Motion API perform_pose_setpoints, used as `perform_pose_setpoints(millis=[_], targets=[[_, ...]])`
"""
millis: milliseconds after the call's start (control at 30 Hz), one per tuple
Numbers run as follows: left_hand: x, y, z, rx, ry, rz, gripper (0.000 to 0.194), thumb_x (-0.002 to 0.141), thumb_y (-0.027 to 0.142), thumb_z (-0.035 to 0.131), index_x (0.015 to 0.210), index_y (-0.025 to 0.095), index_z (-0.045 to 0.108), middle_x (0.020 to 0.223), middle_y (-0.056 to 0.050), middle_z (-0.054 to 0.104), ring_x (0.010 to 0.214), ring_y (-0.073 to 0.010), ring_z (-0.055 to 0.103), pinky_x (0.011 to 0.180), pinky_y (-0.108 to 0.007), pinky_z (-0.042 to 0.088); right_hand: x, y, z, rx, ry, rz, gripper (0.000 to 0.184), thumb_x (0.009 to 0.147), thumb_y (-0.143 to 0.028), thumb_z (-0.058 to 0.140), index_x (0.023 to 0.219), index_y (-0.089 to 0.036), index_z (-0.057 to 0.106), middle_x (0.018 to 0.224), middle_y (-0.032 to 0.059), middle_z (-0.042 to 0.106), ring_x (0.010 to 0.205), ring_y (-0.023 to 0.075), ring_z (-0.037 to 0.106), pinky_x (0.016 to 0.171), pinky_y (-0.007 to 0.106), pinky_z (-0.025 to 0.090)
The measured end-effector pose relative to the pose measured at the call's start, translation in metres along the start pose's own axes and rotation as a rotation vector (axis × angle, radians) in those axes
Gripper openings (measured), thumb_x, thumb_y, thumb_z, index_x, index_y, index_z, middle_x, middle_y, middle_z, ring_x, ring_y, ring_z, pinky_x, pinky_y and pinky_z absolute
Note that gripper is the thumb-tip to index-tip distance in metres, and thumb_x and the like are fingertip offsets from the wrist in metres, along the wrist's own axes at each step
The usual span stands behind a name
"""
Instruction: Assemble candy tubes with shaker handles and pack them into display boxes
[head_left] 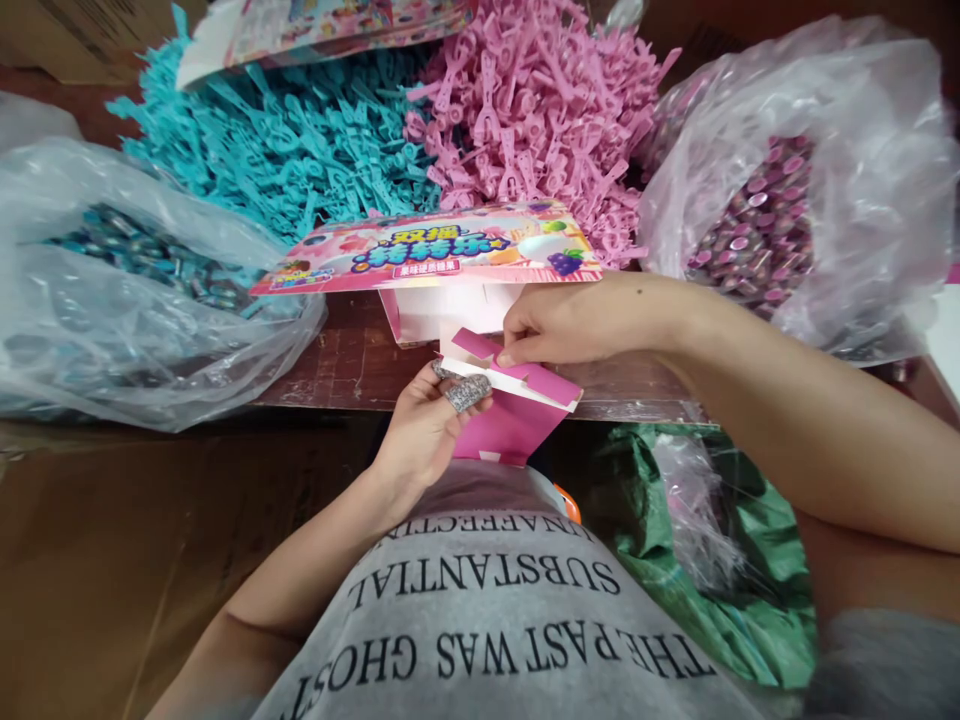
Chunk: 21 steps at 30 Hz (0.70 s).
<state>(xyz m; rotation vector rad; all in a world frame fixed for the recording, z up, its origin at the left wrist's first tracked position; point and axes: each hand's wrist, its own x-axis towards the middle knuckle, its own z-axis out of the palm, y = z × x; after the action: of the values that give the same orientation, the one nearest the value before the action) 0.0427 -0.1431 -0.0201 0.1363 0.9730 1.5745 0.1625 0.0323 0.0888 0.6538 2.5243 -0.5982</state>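
Observation:
A pink cardboard display box (510, 425), white inside, stands partly folded at the table's front edge, close to my body. Its printed header panel (450, 245), with Chinese lettering and fruit pictures, rises behind my hands. My left hand (431, 420) pinches the box's near flap at its left end; grey speckled tape wraps the thumb and a finger. My right hand (555, 325) reaches in from the right, its curled fingers on the pink flap near a slot. The header hides part of the right hand's back.
Behind the box are heaps of blue plastic pieces (300, 140) and pink plastic pieces (517, 110), with printed card (322, 30) on top. Clear bags of small blue items (150, 255) and pink items (757, 230) flank them. A green bag (645, 520) lies below right.

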Motion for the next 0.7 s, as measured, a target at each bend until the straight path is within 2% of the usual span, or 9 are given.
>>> perform_pose_setpoints(millis=[133, 300, 467, 567, 633, 700], targets=[[-0.003, 0.0, 0.0, -0.016, 0.002, 0.012, 0.037, 0.062, 0.016, 0.102, 0.088, 0.016, 0.076, 0.081, 0.0, 0.077, 0.076, -0.012, 0.074, 0.079, -0.026, 0.063, -0.002, -0.009, -0.007, -0.021, -0.027, -0.004, 0.026, 0.097, -0.04, 0.066, 0.097, -0.018, 0.081, 0.077, 0.002, 0.072, 0.059, 0.0127, 0.056, 0.059, 0.03, 0.038], [-0.003, 0.002, 0.0, -0.018, -0.05, -0.047, 0.037, 0.065, 0.02, 0.101, 0.093, 0.018, 0.076, 0.086, -0.002, 0.08, 0.078, -0.0156, 0.076, 0.079, -0.03, 0.065, -0.004, -0.01, -0.007, 0.042, -0.035, -0.121, 0.028, 0.097, -0.035, 0.064, 0.086, -0.018, 0.082, 0.069, 0.0012, 0.07, 0.063, 0.0138, 0.059, 0.064, 0.03, 0.043], [-0.006, 0.01, 0.001, 0.027, -0.068, -0.097, 0.039, 0.066, 0.023, 0.102, 0.095, 0.018, 0.076, 0.09, -0.003, 0.081, 0.085, -0.0192, 0.079, 0.083, -0.034, 0.067, -0.016, 0.001, 0.0, 0.315, -0.087, -0.279, 0.044, 0.105, -0.048, 0.054, 0.087, -0.019, 0.081, 0.076, 0.0026, 0.074, 0.072, 0.0153, 0.067, 0.072, 0.03, 0.052], [-0.022, 0.038, -0.003, 0.099, -0.033, -0.048, 0.038, 0.063, 0.024, 0.103, 0.091, 0.018, 0.077, 0.086, -0.002, 0.081, 0.077, -0.016, 0.078, 0.077, -0.028, 0.067, -0.02, 0.014, 0.013, 0.609, -0.086, -0.375, 0.049, 0.104, -0.062, 0.055, 0.108, -0.021, 0.08, 0.092, 0.003, 0.079, 0.084, 0.0161, 0.073, 0.078, 0.03, 0.058], [-0.041, 0.069, -0.012, 0.189, -0.011, 0.008, 0.042, 0.059, 0.026, 0.104, 0.093, 0.02, 0.08, 0.085, -0.001, 0.081, 0.068, -0.0132, 0.075, 0.067, -0.023, 0.064, -0.013, 0.024, 0.033, 0.772, 0.002, -0.357, 0.055, 0.1, -0.07, 0.058, 0.121, -0.023, 0.077, 0.109, 0.0043, 0.081, 0.097, 0.0181, 0.075, 0.088, 0.033, 0.062], [-0.063, 0.103, -0.025, 0.294, -0.028, 0.064, 0.045, 0.057, 0.037, 0.104, 0.093, 0.022, 0.082, 0.077, 0.0, 0.079, 0.059, -0.0142, 0.071, 0.059, -0.024, 0.062, 0.004, 0.029, 0.061, 0.858, 0.135, -0.279, 0.06, 0.094, -0.075, 0.062, 0.125, -0.025, 0.076, 0.123, 0.0056, 0.079, 0.11, 0.0222, 0.074, 0.1, 0.039, 0.061]])
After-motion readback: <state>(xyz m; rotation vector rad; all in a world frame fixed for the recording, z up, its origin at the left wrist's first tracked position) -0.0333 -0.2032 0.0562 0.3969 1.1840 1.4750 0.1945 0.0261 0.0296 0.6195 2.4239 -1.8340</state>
